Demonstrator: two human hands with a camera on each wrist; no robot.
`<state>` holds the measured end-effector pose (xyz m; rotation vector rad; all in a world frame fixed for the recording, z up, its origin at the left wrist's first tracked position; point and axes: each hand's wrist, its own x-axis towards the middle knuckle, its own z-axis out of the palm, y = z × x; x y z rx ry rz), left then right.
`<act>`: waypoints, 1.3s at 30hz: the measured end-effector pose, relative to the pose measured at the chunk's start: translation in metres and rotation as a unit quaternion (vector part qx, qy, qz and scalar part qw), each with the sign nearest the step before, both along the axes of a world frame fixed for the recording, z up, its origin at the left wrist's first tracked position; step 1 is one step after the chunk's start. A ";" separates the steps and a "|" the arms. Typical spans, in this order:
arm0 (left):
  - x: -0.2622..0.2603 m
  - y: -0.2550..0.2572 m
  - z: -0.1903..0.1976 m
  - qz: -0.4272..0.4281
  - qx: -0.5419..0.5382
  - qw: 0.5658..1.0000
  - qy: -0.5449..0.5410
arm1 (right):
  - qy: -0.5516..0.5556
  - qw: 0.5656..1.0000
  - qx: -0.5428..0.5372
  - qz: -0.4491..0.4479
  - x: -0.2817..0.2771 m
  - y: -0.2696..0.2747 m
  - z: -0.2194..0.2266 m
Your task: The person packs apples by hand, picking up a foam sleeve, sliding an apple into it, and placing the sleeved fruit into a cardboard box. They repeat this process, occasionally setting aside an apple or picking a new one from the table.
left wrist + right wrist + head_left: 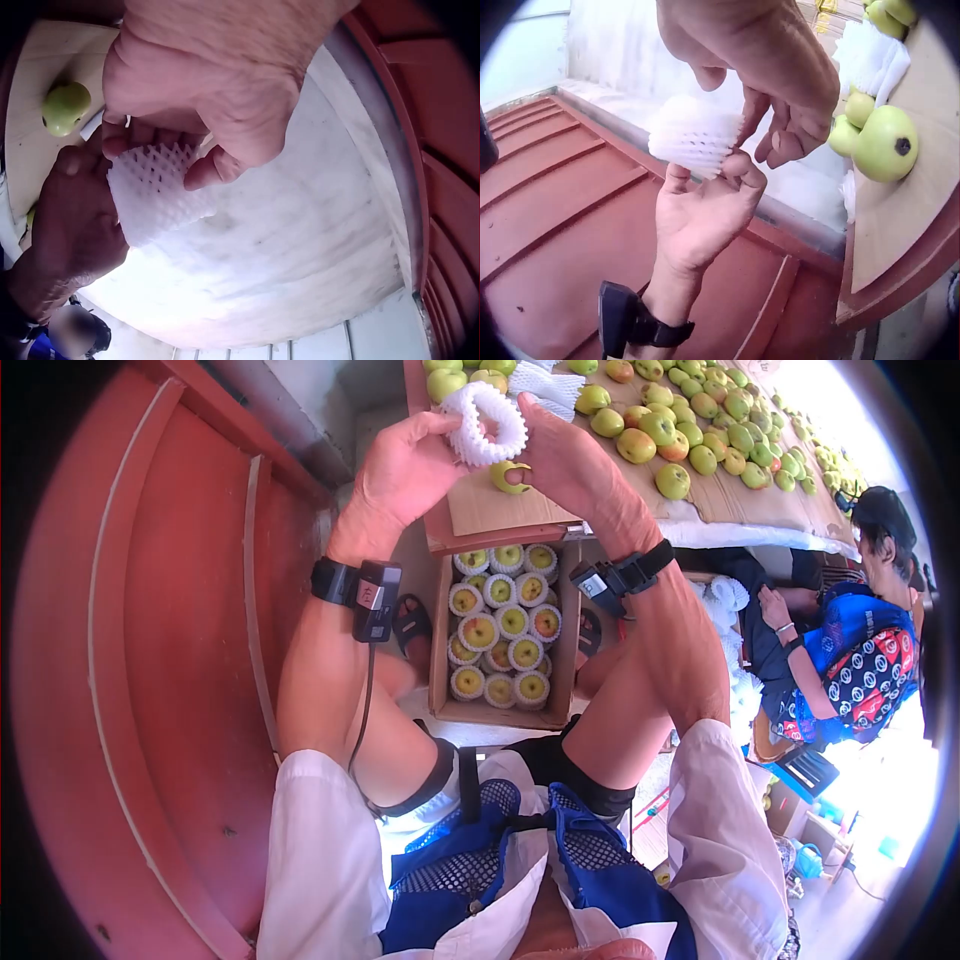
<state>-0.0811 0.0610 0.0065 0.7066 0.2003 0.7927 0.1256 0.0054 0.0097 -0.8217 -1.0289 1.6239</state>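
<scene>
A white foam net sleeve (485,452) is held up between both hands, its ring-shaped opening facing the head camera. My left hand (405,470) grips its left side; the left wrist view shows that thumb pressed on the mesh (154,195). At the opposite side, my right hand (575,460) holds the sleeve's edge with thumb and fingers, partly hidden behind the foam in the left wrist view. A green apple (886,144) lies on the cardboard near the right hand. Below the hands, a cardboard box (440,705) contains rows of apples in foam nets (480,630).
Many loose apples (658,428) cover the cardboard-topped table (500,510). More foam sleeves (548,387) lie at its near left corner. A red panelled surface (180,610) stands on the left. Another person (840,630) sits at right beside a pile of foam nets (728,600).
</scene>
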 end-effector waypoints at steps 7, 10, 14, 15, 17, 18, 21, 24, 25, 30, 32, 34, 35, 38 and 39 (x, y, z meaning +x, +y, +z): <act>0.003 0.000 -0.006 -0.006 0.026 0.999 0.031 | 0.026 0.999 -0.009 0.021 0.014 0.004 -0.005; 0.009 0.005 -0.007 -0.036 0.059 0.997 0.039 | 0.068 0.998 0.000 0.005 0.014 0.006 -0.003; 0.013 0.002 -0.002 -0.008 0.082 0.994 0.070 | 0.098 0.993 0.028 0.054 0.022 0.009 -0.003; 0.015 0.004 -0.002 -0.004 0.089 0.993 0.080 | 0.109 0.992 0.015 0.054 0.022 0.009 0.001; 0.018 0.003 -0.002 0.001 0.094 0.991 0.091 | 0.107 0.993 -0.010 0.053 0.022 0.007 0.009; 0.019 0.002 0.000 0.003 0.093 0.991 0.092 | 0.094 0.994 -0.024 0.053 0.023 0.006 0.013; 0.021 -0.001 0.001 0.010 0.082 0.993 0.087 | 0.076 0.993 0.000 0.093 0.034 0.014 0.001; 0.021 0.002 -0.002 -0.006 0.039 0.998 0.052 | 0.059 0.998 -0.017 0.031 0.030 0.009 -0.001; 0.020 0.004 -0.003 -0.016 0.019 0.999 0.035 | 0.050 0.998 -0.034 -0.011 0.027 0.006 0.001; 0.020 0.011 -0.020 0.000 -0.005 0.996 0.089 | 0.013 0.999 -0.033 0.014 0.039 0.016 -0.020; 0.021 0.012 -0.027 0.003 0.007 0.991 0.132 | -0.017 0.998 -0.055 -0.018 0.037 0.016 -0.020; 0.024 0.010 -0.029 0.023 0.028 0.981 0.190 | -0.062 0.994 -0.073 -0.054 0.038 0.017 -0.031; 0.026 0.010 -0.031 0.030 0.036 0.978 0.204 | -0.071 0.993 -0.069 -0.058 0.040 0.018 -0.035; 0.033 0.013 -0.042 0.058 0.053 0.966 0.248 | -0.109 0.989 -0.059 -0.080 0.044 0.021 -0.045; 0.034 0.015 -0.047 0.070 0.056 0.960 0.264 | -0.128 0.986 -0.056 -0.094 0.042 0.020 -0.046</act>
